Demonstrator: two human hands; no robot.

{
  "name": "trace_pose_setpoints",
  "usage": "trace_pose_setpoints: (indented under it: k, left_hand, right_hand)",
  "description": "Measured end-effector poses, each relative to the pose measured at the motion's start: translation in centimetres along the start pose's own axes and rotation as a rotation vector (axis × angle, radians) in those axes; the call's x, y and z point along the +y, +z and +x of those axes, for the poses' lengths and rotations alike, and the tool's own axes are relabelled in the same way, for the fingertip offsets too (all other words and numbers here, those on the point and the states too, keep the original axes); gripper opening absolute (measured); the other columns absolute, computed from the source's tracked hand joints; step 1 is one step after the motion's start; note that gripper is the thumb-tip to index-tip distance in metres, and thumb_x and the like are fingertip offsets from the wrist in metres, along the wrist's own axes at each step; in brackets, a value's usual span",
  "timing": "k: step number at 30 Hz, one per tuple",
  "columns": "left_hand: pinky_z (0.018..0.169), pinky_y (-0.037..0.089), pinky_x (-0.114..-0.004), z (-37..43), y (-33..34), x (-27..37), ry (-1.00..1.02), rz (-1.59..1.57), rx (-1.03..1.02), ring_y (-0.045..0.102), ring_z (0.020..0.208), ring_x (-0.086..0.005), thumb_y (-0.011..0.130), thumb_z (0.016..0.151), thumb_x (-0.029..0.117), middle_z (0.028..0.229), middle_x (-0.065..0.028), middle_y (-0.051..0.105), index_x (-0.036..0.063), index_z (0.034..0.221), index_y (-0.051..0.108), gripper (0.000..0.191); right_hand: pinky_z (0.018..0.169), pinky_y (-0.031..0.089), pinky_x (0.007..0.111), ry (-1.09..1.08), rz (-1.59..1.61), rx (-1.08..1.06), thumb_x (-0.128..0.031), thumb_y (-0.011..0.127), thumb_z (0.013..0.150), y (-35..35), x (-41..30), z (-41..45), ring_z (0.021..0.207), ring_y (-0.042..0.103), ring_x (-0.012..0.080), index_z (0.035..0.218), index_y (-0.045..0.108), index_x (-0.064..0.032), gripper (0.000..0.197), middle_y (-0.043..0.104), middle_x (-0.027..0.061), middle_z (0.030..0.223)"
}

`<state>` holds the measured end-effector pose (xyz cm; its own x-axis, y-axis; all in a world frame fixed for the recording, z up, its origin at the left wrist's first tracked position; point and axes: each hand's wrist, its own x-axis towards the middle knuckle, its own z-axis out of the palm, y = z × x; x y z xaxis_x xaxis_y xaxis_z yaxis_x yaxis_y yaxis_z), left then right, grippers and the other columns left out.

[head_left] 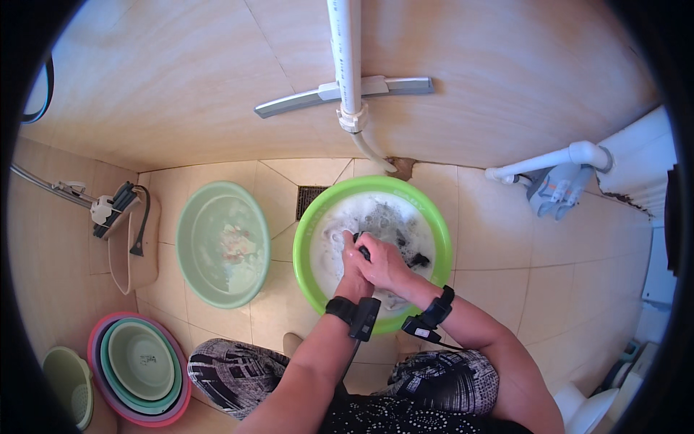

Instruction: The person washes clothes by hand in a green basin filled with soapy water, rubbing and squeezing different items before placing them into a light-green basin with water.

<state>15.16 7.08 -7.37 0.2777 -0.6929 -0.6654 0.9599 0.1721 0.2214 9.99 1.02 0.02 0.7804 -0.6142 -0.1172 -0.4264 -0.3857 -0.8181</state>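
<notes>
In front of me a bright green plastic basin (442,233) holds sudsy water (331,217) with white foam. My left hand (355,268) and my right hand (384,264) are pressed together over it, both closed on a dark wet cloth (364,253). Only small bits of that cloth show between the fingers; the rest is hidden. More dark fabric (418,260) pokes through the foam to the right of my hands. Each wrist wears a black strap with a small device.
To the left stands a pale green basin (187,276) of water with a light, pinkish item (238,244) in it. A floor drain (310,200) lies between the basins. Nested basins (96,347) and a colander-like basket (65,380) sit lower left. Grey slippers (558,190) lean under a white pipe (537,163).
</notes>
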Motion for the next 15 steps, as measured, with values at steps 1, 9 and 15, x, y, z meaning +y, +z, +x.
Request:
trace_pose_setpoints:
  k: [1,9,15]
  left_hand:
    - [0.066,0.051,-0.037,0.2,0.2,-0.1,0.003,-0.005,0.055,0.060,0.082,-0.0222,0.032,0.097,0.047,0.088,-0.0099,0.060,0.0122,0.096,0.054,0.041]
    - [0.068,0.049,-0.036,-2.3,2.1,-0.2,0.077,-0.002,-0.216,0.059,0.080,-0.0206,0.035,0.096,0.040,0.084,-0.0055,0.057,0.0155,0.097,0.053,0.030]
    - [0.054,0.048,-0.025,-2.2,2.0,-0.1,-0.300,0.000,-0.467,0.059,0.074,-0.0127,0.039,0.095,0.031,0.082,-0.0022,0.059,0.0152,0.099,0.054,0.023]
  right_hand:
    - [0.062,0.047,0.048,0.051,-0.070,0.023,-0.033,0.054,0.087,-0.3,0.7,0.9,0.072,0.060,0.0420,0.087,0.054,-0.0047,0.028,0.062,0.0222,0.075]
    - [0.059,0.047,0.050,-0.092,0.023,0.084,-0.023,0.054,0.085,-1.2,-2.5,-1.0,0.065,0.061,0.0396,0.096,0.048,-0.0091,0.019,0.061,0.0198,0.068]
    - [0.057,0.047,0.049,0.062,-0.173,0.175,-0.020,0.053,0.085,-2.1,2.7,2.1,0.063,0.060,0.0395,0.096,0.046,-0.0083,0.017,0.060,0.0191,0.066]
